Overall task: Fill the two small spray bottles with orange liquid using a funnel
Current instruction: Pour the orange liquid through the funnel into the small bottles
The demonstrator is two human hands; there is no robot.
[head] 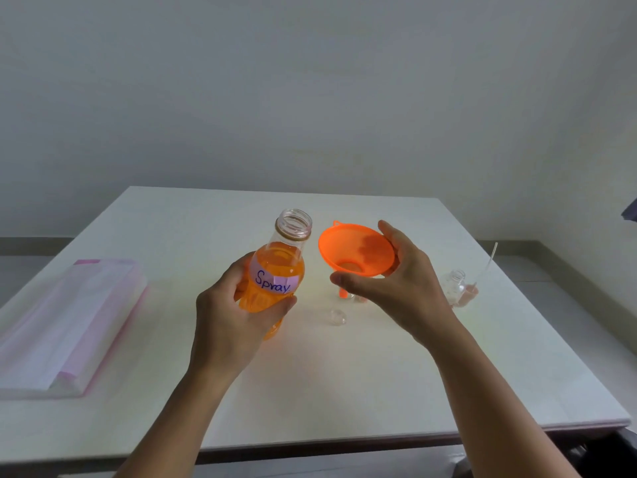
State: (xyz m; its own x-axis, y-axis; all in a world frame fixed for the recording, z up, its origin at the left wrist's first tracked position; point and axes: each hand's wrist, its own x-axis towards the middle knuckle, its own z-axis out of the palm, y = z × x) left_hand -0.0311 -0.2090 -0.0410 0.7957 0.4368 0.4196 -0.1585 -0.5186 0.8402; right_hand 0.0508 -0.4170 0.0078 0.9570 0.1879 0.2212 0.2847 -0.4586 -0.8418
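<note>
Two bare forearms reach in over the near edge of a white, smooth-topped square table (344, 391), whose dark frame shows under the near right corner. Along the left edge lies a flat clear plastic pouch with pink borders (69, 322), holding white sheets.

Near the middle of the surface, the left hand (234, 319) is wrapped closed around the lower body of a clear plastic bottle of orange liquid (275, 277), lifted off the table and leaning slightly right; its mouth is uncapped, and a pale label reading "Spray" faces the camera. Just beside it on the tabletop sits a small clear rounded cap (337, 317).

The right hand (396, 288) curls partly closed around the bright orange plastic funnel (356, 253), thumb under the bowl's near side and fingers along its right rim. The funnel tilts toward the camera, its stem pointing down at something small and clear, mostly hidden by the hand; whether the stem sits inside it cannot be told.

Toward the right edge stands a small clear open-necked spray bottle (456, 286), upright, with a brownish spray head and its thin white dip tube (482, 274) leaning against it.

Beyond the far edge rises a plain pale grey wall, with a darker skirting band at floor level on both sides
</note>
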